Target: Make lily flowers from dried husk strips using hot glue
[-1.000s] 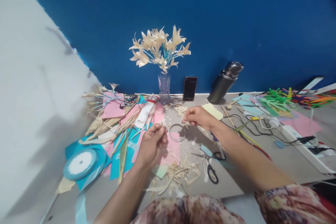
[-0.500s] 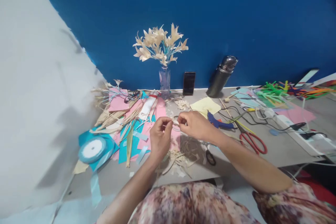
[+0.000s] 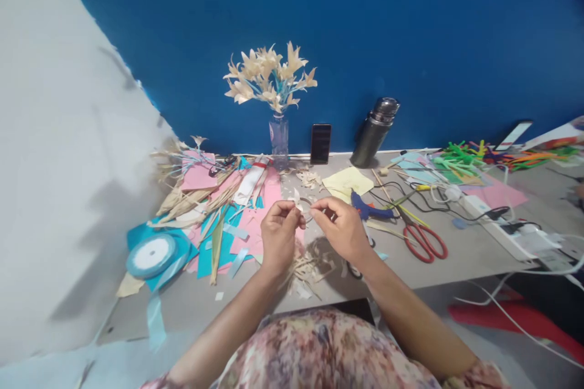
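My left hand (image 3: 279, 234) is closed in a pinch on a small pale petal-like piece (image 3: 296, 197), whose tip stands up above the fingers. Close by on the right, my right hand (image 3: 340, 228) has thumb and forefinger pressed together; what they hold, if anything, is too small to make out. Between the two hands shows a thin brownish ring (image 3: 306, 202), and I cannot tell whether it is held or lies behind them. Pale dry scraps (image 3: 306, 270) lie beneath the hands. A blue glue gun (image 3: 371, 209) rests just beyond my right hand.
Artificial flowers (image 3: 269, 76) stand in a clear bottle (image 3: 279, 140) beside a phone (image 3: 320, 144) and a dark flask (image 3: 375, 134). Ribbon spool (image 3: 152, 255) and coloured paper (image 3: 249, 231) lie left. Red-handled scissors (image 3: 424, 243), cables and a power strip (image 3: 497, 228) lie right.
My hands have drawn slightly apart, and the pale piece now sticks up from my left fingers. The right forearm has swung in toward my body. The whole view has shifted a little.
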Available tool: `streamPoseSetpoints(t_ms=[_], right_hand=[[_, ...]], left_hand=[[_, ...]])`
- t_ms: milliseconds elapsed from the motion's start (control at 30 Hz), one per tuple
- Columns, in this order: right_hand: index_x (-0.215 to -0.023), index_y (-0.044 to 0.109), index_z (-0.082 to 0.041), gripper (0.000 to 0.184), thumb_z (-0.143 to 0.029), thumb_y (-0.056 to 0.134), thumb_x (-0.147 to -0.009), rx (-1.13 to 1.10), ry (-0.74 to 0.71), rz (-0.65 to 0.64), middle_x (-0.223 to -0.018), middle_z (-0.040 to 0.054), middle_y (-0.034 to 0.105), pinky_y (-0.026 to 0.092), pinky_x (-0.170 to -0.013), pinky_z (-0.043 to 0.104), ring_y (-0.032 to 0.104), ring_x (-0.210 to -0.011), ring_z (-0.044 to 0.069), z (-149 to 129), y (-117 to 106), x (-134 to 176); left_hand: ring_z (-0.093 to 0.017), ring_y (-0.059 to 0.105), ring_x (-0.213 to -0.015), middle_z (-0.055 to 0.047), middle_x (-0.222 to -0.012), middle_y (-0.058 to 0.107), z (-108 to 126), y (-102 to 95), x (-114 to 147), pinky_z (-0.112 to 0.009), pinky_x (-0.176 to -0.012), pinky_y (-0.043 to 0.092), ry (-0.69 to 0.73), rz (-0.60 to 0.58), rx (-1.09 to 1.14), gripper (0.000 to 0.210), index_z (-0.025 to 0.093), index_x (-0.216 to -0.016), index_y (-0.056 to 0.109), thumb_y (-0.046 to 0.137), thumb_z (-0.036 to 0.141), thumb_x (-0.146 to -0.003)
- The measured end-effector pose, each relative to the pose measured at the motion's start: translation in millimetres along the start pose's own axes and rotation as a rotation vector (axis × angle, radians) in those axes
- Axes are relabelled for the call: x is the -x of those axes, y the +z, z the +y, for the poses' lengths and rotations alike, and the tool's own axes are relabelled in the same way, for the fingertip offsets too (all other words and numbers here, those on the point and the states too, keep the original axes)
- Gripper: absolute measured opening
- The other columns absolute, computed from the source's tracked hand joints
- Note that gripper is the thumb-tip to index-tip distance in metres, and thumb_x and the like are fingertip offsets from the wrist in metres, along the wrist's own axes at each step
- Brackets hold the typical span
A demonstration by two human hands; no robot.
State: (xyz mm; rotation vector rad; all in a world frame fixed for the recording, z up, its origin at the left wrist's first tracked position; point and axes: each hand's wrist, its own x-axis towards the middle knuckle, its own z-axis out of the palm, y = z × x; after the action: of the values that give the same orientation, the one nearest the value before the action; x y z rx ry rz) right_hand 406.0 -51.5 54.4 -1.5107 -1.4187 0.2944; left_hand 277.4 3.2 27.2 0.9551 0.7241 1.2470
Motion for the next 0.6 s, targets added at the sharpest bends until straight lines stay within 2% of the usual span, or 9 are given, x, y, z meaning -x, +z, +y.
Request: streamPoseSetpoints(t_ms=[133, 233, 433, 600], right_hand=[[-0.087, 0.068, -0.02, 0.01, -0.016, 0.061, -0.093, 0.018, -0.181, 0.03, -0.083, 0.0014, 0.068, 0.046, -0.066, 0.027, 0.06, -0.07, 0.015, 6.3, -16.7, 0.0], [-0.092, 0.067, -0.02, 0.011, -0.014, 0.059, -0.095, 0.068, -0.339, -0.006, -0.087, 0.004, 0.067, 0.047, -0.068, 0.027, 0.062, -0.077, 0.016, 5.1, -28.1, -3.9], [-0.091, 0.066, -0.019, 0.011, -0.012, 0.058, -0.094, 0.242, -0.48, -0.118, -0.085, 0.0053, 0.069, 0.047, -0.068, 0.028, 0.063, -0.076, 0.017, -3.4, -28.3, -16.2], [-0.088, 0.065, -0.019, 0.012, -0.013, 0.057, -0.095, 0.406, -0.531, -0.185, -0.085, 0.0062, 0.07, 0.047, -0.072, 0.029, 0.065, -0.082, 0.019, -6.7, -25.8, -22.1]], left_hand=[[-0.009, 0.058, -0.057, 0.003, -0.067, 0.063, 5.8, 1.5, 6.6, -0.02, -0.056, 0.046, -0.286, -0.156, 0.196, 0.031, 0.017, -0.077, 0.058, 0.086, 0.027, -0.069], [-0.008, 0.056, -0.055, 0.002, -0.067, 0.062, 10.7, -4.2, 9.0, -0.019, -0.051, 0.045, -0.431, -0.232, 0.226, 0.03, 0.015, -0.075, 0.059, 0.087, 0.026, -0.069], [-0.006, 0.052, -0.048, 0.001, -0.061, 0.062, 12.9, -14.1, 2.5, -0.017, -0.044, 0.043, -0.491, -0.234, 0.181, 0.031, 0.012, -0.072, 0.065, 0.091, 0.027, -0.064], [-0.007, 0.055, -0.047, 0.0, -0.061, 0.065, 10.5, -17.3, -0.3, -0.016, -0.041, 0.042, -0.459, -0.213, 0.14, 0.032, 0.012, -0.076, 0.067, 0.092, 0.028, -0.062]])
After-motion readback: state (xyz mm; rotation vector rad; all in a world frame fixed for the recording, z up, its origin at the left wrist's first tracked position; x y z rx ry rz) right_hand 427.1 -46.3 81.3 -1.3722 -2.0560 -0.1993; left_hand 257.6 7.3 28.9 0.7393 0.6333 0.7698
